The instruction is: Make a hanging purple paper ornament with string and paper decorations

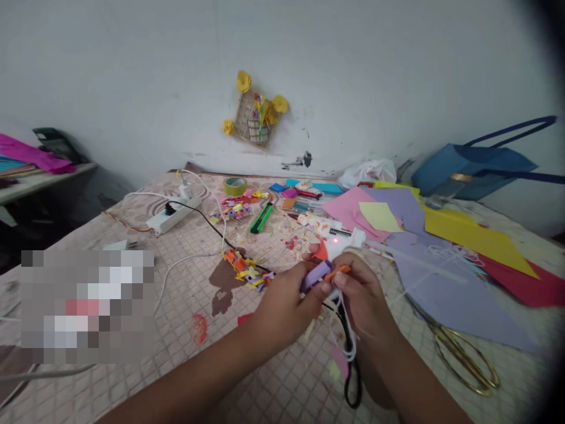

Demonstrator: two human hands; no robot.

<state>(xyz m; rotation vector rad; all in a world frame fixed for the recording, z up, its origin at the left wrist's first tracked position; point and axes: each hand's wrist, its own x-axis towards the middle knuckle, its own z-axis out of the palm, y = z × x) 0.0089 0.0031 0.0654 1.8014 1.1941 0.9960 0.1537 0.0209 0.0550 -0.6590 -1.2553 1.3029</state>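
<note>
My left hand [286,301] is closed on a purple foam or paper strip [316,274] that looks rolled or folded. The fingertips of my right hand [364,291] pinch a small orange strip [341,272] against the purple one. A white cord [351,338] hangs in loops below my fingers, beside a black cord loop [353,383]. Just beyond my hands lies a white glue gun [346,237] with a red light glowing and an orange trigger. To the left of my left hand rests a colourful chain of strips [247,270].
A green cutter [261,218], tape roll [235,186] and another strip chain [233,207] lie farther back. Left stands a power strip [174,213] with trailing cables. On the right are coloured sheets [450,288], gold-handled scissors [468,359], a glass bottle [451,189] and a blue bag [468,168].
</note>
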